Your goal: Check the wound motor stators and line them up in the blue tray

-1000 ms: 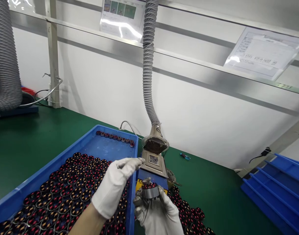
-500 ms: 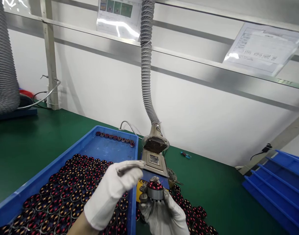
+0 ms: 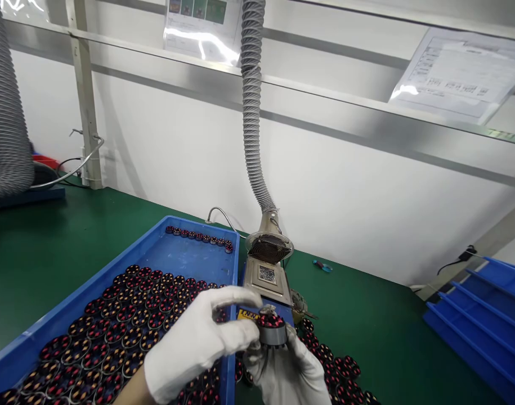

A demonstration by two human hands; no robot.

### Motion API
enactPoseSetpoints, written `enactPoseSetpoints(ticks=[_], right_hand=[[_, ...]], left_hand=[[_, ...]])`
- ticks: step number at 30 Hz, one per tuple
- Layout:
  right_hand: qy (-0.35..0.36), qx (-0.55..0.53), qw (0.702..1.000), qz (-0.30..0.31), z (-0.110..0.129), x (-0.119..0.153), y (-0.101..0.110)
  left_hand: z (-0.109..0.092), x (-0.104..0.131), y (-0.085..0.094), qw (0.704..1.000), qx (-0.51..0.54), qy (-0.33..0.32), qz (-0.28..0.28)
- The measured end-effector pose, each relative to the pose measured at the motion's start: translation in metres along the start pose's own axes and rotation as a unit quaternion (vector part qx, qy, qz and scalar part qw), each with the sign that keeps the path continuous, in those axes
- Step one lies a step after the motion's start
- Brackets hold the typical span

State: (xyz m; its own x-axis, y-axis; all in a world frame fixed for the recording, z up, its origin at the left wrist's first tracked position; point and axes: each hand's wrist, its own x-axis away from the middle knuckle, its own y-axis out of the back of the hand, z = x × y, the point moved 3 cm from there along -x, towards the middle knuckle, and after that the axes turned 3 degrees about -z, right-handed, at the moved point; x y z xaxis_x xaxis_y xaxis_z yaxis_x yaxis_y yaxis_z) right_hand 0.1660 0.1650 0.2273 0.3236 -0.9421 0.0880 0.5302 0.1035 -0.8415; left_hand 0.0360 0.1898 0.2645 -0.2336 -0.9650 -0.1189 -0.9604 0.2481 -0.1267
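Observation:
My right hand (image 3: 285,363), in a white glove with grey-soiled fingers, grips a small round motor part (image 3: 273,336) from below and the side. This part has a plain grey metal ring with a red-and-black segmented top, and a small greyish piece (image 3: 267,309) sits on it. My left hand (image 3: 209,332), in a white glove, is just left of the part. Its thumb and index finger are apart, with the tips close to the part's upper left edge; whether they touch it I cannot tell.
A blue tray (image 3: 173,217) on the left holds many similar parts. A heated-looking metal plate device (image 3: 267,275) stands ahead under an extraction hose (image 3: 252,101). Loose parts (image 3: 339,371) lie on the right, with small cutters (image 3: 322,265) behind and stacked blue trays (image 3: 480,315) beyond.
My left hand has moved right and its thumb and index finger have spread around the part's upper left side. My right hand still holds the part, slightly farther right.

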Motion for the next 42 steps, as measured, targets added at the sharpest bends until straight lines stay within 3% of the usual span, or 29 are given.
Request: enactPoseSetpoints(ticks=[7,11,13,15,18,21,24,27,29,32,35,37,38,40,42], right_hand=[[0.004,0.05,0.998,0.025,0.0,-0.007,0.012],[0.003,0.104,0.994,0.035,0.0,-0.013,0.033],[0.013,0.12,0.992,0.034,0.0,-0.016,0.04],[0.032,0.135,0.99,0.028,0.001,-0.016,0.042],[0.085,0.167,0.982,0.007,0.004,-0.017,0.038],[0.146,0.219,0.965,-0.01,0.009,-0.018,0.035],[0.171,0.255,0.952,-0.016,0.011,-0.021,0.038],[0.191,0.28,0.941,-0.013,0.011,-0.025,0.042],[0.211,0.284,0.935,-0.013,0.01,-0.027,0.044],[0.235,0.288,0.928,-0.019,0.01,-0.025,0.041],[0.27,0.288,0.918,-0.029,0.009,-0.018,0.033],[0.332,0.319,0.887,-0.045,0.009,-0.01,0.023],[0.381,0.346,0.855,-0.059,0.009,-0.005,0.018],[0.501,0.409,0.756,-0.1,0.005,0.005,0.007],[0.603,0.464,0.634,-0.141,-0.002,0.014,-0.002]], left_hand=[[0.01,-0.003,-0.019,0.99,0.135,-0.04,-0.006],[0.012,0.003,-0.01,0.978,0.186,-0.081,-0.044],[0.007,0.006,-0.002,0.978,0.165,-0.1,-0.08],[0.003,0.006,0.0,0.988,0.107,-0.068,-0.085],[0.002,0.005,-0.01,0.999,0.032,0.007,-0.011],[0.004,0.002,-0.02,0.997,0.049,-0.055,0.01],[0.011,-0.001,-0.019,0.986,0.099,-0.128,-0.05],[0.013,-0.003,-0.013,0.977,0.137,-0.129,-0.104],[0.011,-0.005,-0.013,0.984,0.123,-0.1,-0.086],[0.006,-0.004,-0.02,0.995,0.067,-0.072,-0.01],[0.004,-0.002,-0.023,0.991,0.068,-0.104,-0.043],[0.006,-0.001,-0.022,0.988,0.077,-0.109,-0.082],[0.007,-0.001,-0.021,0.987,0.076,-0.107,-0.09],[0.007,-0.001,-0.02,0.986,0.081,-0.104,-0.104],[0.008,-0.001,-0.017,0.981,0.098,-0.103,-0.133]])
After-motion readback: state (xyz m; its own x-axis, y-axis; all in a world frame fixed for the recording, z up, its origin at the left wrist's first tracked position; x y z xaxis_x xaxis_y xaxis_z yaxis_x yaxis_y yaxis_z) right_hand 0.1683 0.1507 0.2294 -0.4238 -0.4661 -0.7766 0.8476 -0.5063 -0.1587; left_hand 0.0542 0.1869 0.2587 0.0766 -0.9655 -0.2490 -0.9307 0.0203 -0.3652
